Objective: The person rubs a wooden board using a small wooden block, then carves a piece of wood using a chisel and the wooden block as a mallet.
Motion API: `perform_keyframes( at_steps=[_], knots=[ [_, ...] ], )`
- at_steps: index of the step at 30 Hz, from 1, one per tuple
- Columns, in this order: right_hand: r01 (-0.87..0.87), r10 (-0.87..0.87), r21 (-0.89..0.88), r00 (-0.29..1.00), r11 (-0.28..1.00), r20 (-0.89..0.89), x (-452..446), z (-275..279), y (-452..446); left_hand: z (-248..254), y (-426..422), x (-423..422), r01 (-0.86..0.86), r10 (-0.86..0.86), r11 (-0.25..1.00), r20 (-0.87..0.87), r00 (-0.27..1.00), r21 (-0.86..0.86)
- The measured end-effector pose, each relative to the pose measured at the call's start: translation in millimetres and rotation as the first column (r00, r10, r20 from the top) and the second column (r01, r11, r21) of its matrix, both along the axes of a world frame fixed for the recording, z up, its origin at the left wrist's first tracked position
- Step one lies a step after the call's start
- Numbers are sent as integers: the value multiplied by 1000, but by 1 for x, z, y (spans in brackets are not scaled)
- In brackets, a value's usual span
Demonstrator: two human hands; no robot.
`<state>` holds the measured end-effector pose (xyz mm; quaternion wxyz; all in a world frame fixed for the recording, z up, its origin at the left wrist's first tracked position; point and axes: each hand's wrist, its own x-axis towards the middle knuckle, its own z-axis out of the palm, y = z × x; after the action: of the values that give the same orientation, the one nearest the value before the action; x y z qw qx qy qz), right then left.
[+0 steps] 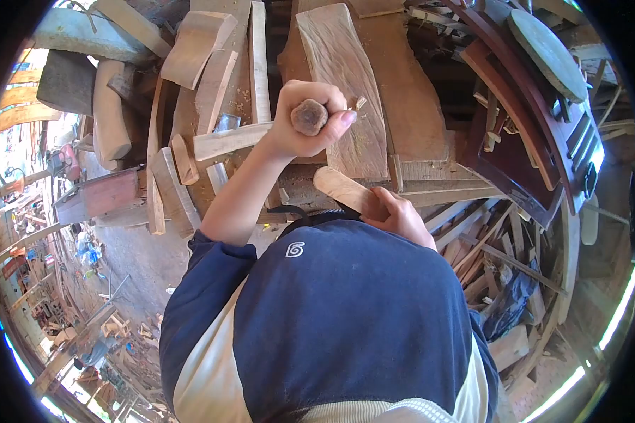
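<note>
My left hand (289, 130) is closed in a fist around a round wooden handle (309, 117). Its worn, rough end faces up toward me, and the rest of the tool is hidden beneath the fist. Under and behind this fist lies a long board (346, 63) with wavy carved grooves and some chips on it. Close to my body, my right hand (402, 215) grips a pale wooden bat (342, 190) with a rounded end, which points up and left toward the board. The bat and the handle are apart.
Under the carved board is a wide plank (409, 99). Curved wood pieces (197, 49) and a light strip (233, 139) lie on the left. Dark red furniture parts (522, 134) and a round disc (547, 53) stand on the right, above scrap wood (487, 247).
</note>
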<state>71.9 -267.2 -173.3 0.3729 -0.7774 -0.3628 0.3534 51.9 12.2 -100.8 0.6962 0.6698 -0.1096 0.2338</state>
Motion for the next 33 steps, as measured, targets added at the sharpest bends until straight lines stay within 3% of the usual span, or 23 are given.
perform_keyframes(
  at_steps=[1,5,11,12,13,15,17,18,21,23,25,26,29,31,32,33],
  knots=[
    [-6,6,1,1000,1000,-22,1,0,1,-2,0,4,0,-1,998,11,1000,56],
    [-5,4,-94,1000,996,-9,5,0,0,6,3,17,-23,20,999,-80,997,-43],
    [210,-210,-10,977,978,-29,36,10,-6,4,18,28,-13,-3,994,-142,990,-106],
    [227,-227,12,973,974,31,45,22,-1,5,17,30,-19,2,994,-144,990,-112],
    [235,-258,213,962,948,89,55,21,2,6,16,32,-24,7,993,-146,989,-118],
    [199,-281,347,938,917,204,78,62,19,7,19,36,-27,11,995,-149,989,-101],
    [154,-211,200,928,968,308,101,120,33,2,25,43,-88,68,990,-177,982,-107],
    [121,-192,228,927,966,321,112,140,39,2,28,45,-42,-2,967,-172,985,-253],
    [83,-204,292,888,953,412,134,205,55,-1,40,54,-18,-32,960,-173,984,-279],
    [61,-275,459,867,886,415,145,235,66,3,40,52,-16,-27,963,-151,988,-271],
    [199,-428,685,886,701,180,125,256,91,5,33,49,-41,3,975,-174,985,-217],
    [66,-336,709,909,702,248,134,257,89,5,31,48,-31,-3,980,-172,985,-196],
    [68,-287,786,947,614,143,104,244,109,3,19,43,-65,45,994,-199,979,-92],
    [-58,-135,342,847,938,514,99,236,97,-4,9,47,-52,36,996,-204,978,-73],
    [-93,-12,208,892,974,451,89,236,102,-9,-5,59,-253,255,966,28,967,-47],
    [-139,103,71,924,988,368,84,234,103,-14,-14,64,-445,447,893,257,857,-70]
  ],
)
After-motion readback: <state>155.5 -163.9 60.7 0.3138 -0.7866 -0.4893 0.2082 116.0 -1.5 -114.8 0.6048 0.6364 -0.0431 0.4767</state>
